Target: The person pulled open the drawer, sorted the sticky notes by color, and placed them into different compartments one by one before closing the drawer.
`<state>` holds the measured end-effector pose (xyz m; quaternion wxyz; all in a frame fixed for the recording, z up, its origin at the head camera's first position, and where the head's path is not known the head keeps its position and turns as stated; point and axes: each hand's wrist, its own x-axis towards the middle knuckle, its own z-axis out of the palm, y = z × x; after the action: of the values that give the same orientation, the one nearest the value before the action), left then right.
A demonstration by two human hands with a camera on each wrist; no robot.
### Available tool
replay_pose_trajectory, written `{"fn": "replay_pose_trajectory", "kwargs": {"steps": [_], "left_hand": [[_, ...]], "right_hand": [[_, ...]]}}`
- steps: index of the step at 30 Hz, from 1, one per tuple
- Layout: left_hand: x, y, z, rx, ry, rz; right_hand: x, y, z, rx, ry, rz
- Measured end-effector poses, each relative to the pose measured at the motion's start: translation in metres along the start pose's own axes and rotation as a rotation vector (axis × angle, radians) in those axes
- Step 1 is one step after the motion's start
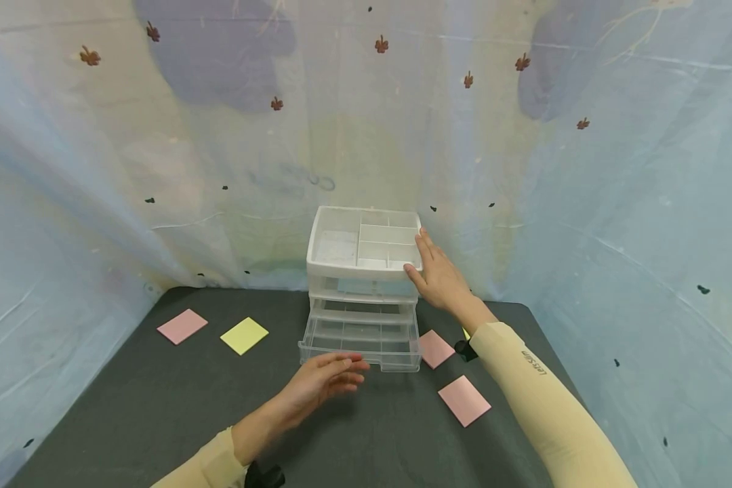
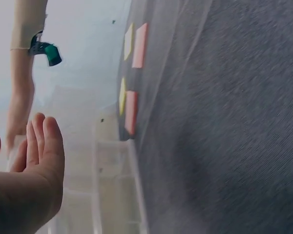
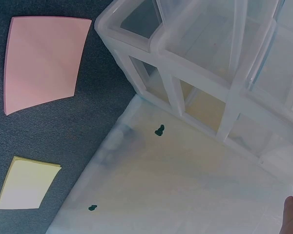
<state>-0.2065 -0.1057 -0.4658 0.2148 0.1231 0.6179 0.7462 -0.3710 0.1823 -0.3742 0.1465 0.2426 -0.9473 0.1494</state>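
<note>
A white plastic drawer unit (image 1: 335,271) with a divided tray on top stands at the back of the dark table. Its clear bottom drawer (image 1: 396,361) is pulled out towards me. My right hand (image 1: 442,278) rests against the right rim of the top tray, fingers straight. In front of the bottom drawer is my left hand (image 1: 323,386), its fingers extended and its fingertips overlapping the drawer's front edge in the head view. In the left wrist view the fingers (image 2: 51,146) look straight, with nothing held. The right wrist view shows the unit's side frame (image 3: 200,80).
Left of the unit lie a pink sticky-note pad (image 1: 182,327) and a yellow pad (image 1: 244,335). To the right are two pink pads, one nearer (image 1: 464,401) and one beside the drawer (image 1: 436,349), plus a yellow pad (image 3: 27,185) mostly behind my sleeve. Printed curtains (image 1: 366,135) enclose the table.
</note>
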Motion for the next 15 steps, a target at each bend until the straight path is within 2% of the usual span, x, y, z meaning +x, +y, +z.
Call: {"fn": "replay_pose_trajectory", "kwargs": {"steps": [6,15], "left_hand": [[-0.004,0.016,-0.005,0.095,-0.005,0.075],[-0.006,0.034,-0.023,0.186,0.057,0.211]], "right_hand": [[0.0,0.0,0.0,0.005,-0.003,0.002],[0.0,-0.001,0.0,0.001,-0.004,0.01]]}}
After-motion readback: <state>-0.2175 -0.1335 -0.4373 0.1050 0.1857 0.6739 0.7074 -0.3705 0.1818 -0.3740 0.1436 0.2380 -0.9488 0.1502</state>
